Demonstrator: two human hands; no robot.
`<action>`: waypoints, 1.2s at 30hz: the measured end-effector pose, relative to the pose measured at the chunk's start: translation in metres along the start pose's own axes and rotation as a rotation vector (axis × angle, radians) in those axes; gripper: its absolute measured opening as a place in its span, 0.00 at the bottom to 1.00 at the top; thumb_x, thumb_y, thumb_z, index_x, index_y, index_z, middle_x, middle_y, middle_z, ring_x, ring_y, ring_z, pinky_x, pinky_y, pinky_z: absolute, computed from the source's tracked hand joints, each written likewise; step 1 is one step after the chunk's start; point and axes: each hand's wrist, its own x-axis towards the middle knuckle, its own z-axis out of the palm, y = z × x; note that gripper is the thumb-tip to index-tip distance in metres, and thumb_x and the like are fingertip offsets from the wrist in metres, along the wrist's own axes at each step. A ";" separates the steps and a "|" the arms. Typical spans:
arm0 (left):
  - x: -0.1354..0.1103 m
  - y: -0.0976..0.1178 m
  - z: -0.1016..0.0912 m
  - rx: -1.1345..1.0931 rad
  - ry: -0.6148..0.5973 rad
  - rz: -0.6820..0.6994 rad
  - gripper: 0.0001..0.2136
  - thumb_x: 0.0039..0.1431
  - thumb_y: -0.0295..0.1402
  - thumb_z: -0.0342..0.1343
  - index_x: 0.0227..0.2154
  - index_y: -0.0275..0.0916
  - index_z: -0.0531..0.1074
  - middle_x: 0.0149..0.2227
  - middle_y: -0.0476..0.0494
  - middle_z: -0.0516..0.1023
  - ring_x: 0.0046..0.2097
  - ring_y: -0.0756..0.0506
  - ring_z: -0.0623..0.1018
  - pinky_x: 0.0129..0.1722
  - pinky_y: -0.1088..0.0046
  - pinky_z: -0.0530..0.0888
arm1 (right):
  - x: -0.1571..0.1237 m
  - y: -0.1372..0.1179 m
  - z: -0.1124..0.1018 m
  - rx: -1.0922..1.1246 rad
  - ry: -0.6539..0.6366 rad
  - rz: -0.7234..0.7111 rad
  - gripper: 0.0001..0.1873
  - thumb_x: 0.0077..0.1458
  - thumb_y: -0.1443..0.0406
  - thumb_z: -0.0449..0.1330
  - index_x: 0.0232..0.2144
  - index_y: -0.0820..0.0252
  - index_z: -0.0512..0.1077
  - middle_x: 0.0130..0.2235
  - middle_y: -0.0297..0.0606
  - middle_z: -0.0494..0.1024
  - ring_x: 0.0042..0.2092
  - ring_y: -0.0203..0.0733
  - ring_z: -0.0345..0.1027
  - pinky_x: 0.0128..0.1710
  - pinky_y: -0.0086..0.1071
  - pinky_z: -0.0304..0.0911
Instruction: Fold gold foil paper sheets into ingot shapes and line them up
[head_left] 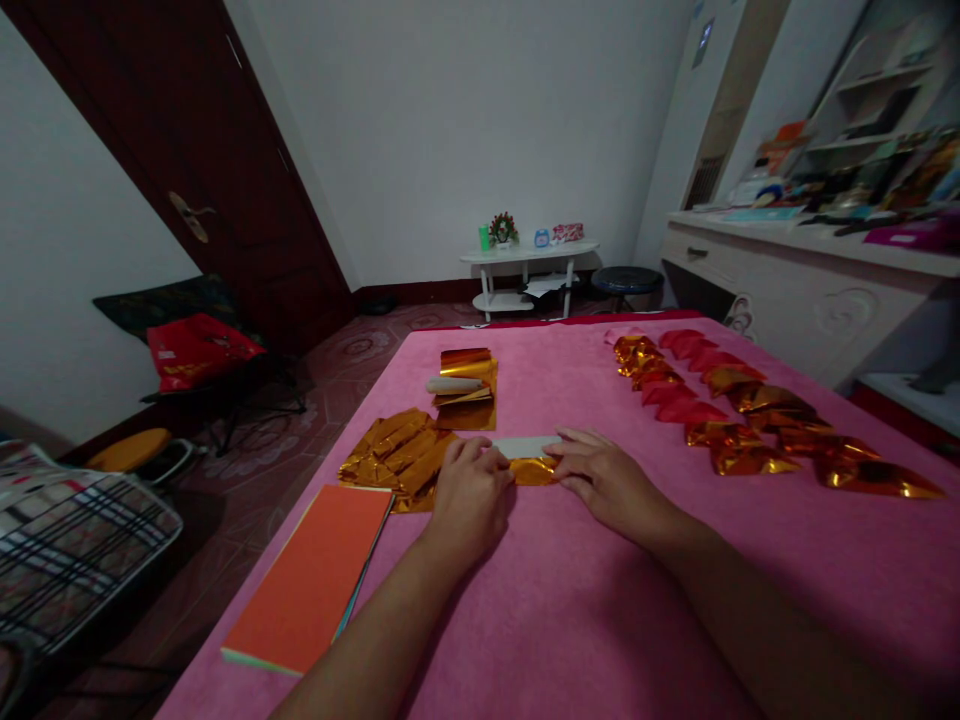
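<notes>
Right hand (609, 482) lay flat, fingers together, on the gold foil sheet (534, 468) — left hand (471, 492) curled over its end, grip hard to tell.

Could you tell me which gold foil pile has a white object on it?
The far stack of gold sheets: a white stick lies across it. The folded pile beside the left hand bears nothing.

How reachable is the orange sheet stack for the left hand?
Probably yes: left hand rests on the gold foil strip; the orange sheet stack lies close beside that forearm, only bare pink cloth between.
</notes>
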 end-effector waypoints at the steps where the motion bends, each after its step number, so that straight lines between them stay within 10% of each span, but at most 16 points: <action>1: 0.000 0.004 -0.001 0.051 0.000 0.003 0.07 0.56 0.27 0.54 0.29 0.39 0.77 0.35 0.40 0.77 0.47 0.38 0.70 0.48 0.54 0.65 | 0.000 -0.003 -0.002 -0.047 0.000 -0.003 0.14 0.50 0.75 0.57 0.30 0.53 0.79 0.45 0.37 0.79 0.53 0.51 0.65 0.54 0.50 0.59; 9: -0.004 0.030 0.008 0.157 -0.185 -0.071 0.13 0.61 0.27 0.47 0.46 0.38 0.71 0.43 0.39 0.74 0.44 0.41 0.73 0.42 0.63 0.72 | 0.004 -0.038 -0.007 -0.321 -0.089 0.161 0.14 0.46 0.76 0.55 0.30 0.59 0.77 0.40 0.43 0.76 0.44 0.47 0.66 0.45 0.40 0.63; 14: 0.000 0.037 0.011 0.223 -0.319 -0.092 0.16 0.60 0.27 0.50 0.51 0.33 0.70 0.46 0.35 0.74 0.46 0.38 0.73 0.42 0.62 0.75 | 0.001 -0.054 0.021 -0.365 -0.020 0.125 0.27 0.47 0.77 0.50 0.51 0.66 0.70 0.62 0.50 0.59 0.63 0.54 0.50 0.61 0.53 0.49; 18: 0.000 0.038 0.014 0.209 -0.370 -0.110 0.17 0.60 0.27 0.50 0.52 0.29 0.69 0.45 0.32 0.76 0.46 0.37 0.74 0.43 0.63 0.76 | -0.007 -0.054 0.053 -0.192 -0.113 0.103 0.39 0.45 0.79 0.44 0.62 0.71 0.53 0.64 0.51 0.55 0.64 0.44 0.50 0.60 0.44 0.57; 26: -0.010 0.030 0.015 0.141 -0.212 -0.119 0.13 0.60 0.27 0.50 0.46 0.33 0.74 0.51 0.34 0.74 0.49 0.39 0.74 0.47 0.63 0.74 | -0.030 -0.039 0.042 -0.330 -0.061 0.204 0.28 0.56 0.66 0.50 0.57 0.77 0.62 0.63 0.59 0.56 0.63 0.54 0.52 0.60 0.48 0.55; 36: -0.003 0.000 0.019 -0.316 0.020 -0.308 0.06 0.55 0.27 0.57 0.33 0.41 0.78 0.37 0.47 0.79 0.40 0.46 0.75 0.42 0.69 0.71 | -0.022 -0.014 0.008 -0.116 0.028 0.314 0.15 0.56 0.69 0.52 0.40 0.57 0.77 0.50 0.40 0.76 0.48 0.45 0.71 0.49 0.40 0.67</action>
